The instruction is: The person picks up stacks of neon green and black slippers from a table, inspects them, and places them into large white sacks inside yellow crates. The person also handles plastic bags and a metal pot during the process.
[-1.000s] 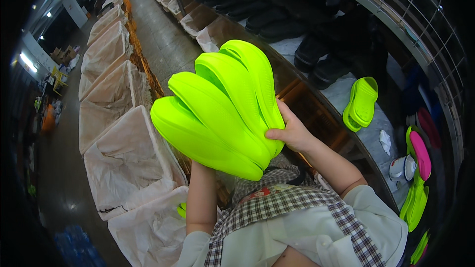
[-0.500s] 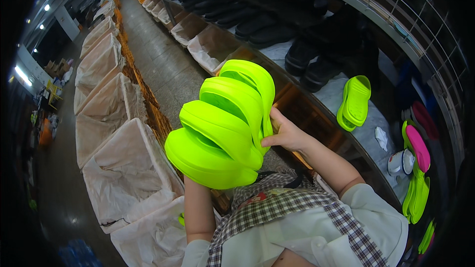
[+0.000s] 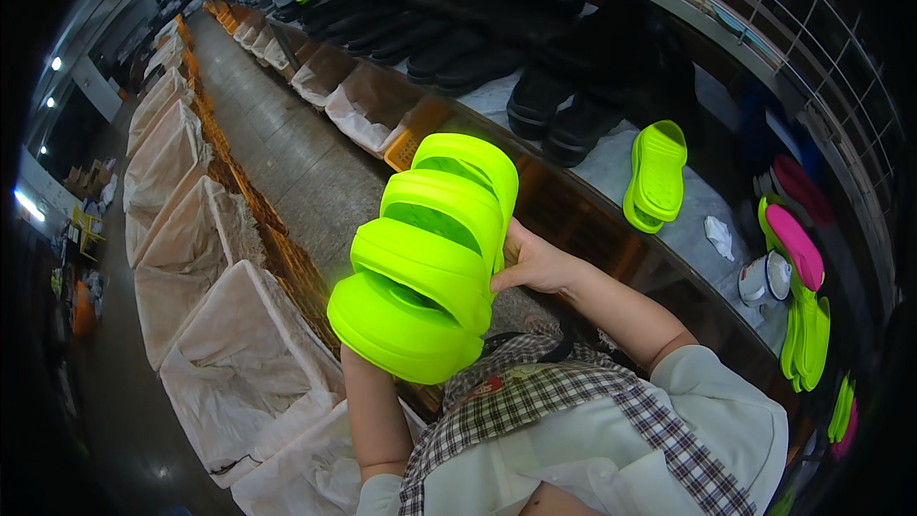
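Observation:
Several bright lime-green clogs (image 3: pixel 420 244) are held together in a row in front of my body, their rounded toes toward the left. On the right of the row is my right hand (image 3: pixel 535 260), closed on the clogs with its thumb pressed against the near side; its other fingers are mostly hidden behind them. My left forearm (image 3: pixel 374 416) rises to the underside of the nearest clog, and the left hand itself is hidden by the row. A further pair of lime-green clogs (image 3: pixel 657 172) rests on the bench to the right.
Cloth-lined bins (image 3: pixel 244 363) run along my left, with more lined bins (image 3: pixel 368 115) under the bench. Black shoes (image 3: pixel 564 115) line the bench (image 3: pixel 702 263), which also bears a white mug (image 3: pixel 764 279), crumpled tissue (image 3: pixel 719 237) and a pink sole (image 3: pixel 795 247). Wire mesh (image 3: pixel 764 10) stands behind.
The held clogs have tilted slightly and shifted a little lower in view, still in my right hand's grip. The bench and its things appear shifted left and slightly up.

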`<state>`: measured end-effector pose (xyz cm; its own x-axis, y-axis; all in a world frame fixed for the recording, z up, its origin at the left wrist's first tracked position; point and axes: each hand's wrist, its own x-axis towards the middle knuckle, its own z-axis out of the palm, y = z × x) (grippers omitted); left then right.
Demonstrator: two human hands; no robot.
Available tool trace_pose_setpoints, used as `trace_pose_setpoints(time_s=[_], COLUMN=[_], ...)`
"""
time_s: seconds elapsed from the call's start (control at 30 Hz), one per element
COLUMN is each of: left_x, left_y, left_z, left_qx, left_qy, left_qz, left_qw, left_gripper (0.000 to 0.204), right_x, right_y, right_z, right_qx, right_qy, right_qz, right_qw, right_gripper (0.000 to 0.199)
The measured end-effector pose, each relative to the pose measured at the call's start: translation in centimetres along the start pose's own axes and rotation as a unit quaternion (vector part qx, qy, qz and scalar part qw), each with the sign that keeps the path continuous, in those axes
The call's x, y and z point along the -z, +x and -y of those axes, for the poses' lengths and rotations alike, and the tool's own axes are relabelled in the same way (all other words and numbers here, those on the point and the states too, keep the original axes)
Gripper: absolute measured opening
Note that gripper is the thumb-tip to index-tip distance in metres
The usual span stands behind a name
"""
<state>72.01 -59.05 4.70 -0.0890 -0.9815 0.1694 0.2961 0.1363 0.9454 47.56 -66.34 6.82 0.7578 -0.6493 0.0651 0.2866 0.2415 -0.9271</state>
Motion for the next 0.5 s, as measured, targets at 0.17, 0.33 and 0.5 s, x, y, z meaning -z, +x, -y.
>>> trace_pose_setpoints(time_s=[0.17, 0.33, 0.5], left_x=[-1.7, -3.0, -4.0], left_y=[-0.4, 0.4, 0.9], left_z=[-0.1, -0.2, -0.3], left_qx=[0.001, 0.028, 0.08], left_qy=[0.046, 0.066, 0.043], left_qz=[0.017, 0.068, 0.085], left_qw=[0.999, 0.995, 0.992], left_gripper=[0.065, 0.069, 0.075], right_x=[0.9, 2.3, 3.4], right_y=[-1.2, -2.2, -3.3], right_z=[-0.6, -1.8, -2.9], right_qx=[-0.006, -0.002, -0.012], right_qy=[0.024, 0.071, 0.122], right_qz=[-0.021, -0.029, -0.041], right_qw=[0.999, 0.997, 0.992], right_gripper=[0.099, 0.097, 0.096])
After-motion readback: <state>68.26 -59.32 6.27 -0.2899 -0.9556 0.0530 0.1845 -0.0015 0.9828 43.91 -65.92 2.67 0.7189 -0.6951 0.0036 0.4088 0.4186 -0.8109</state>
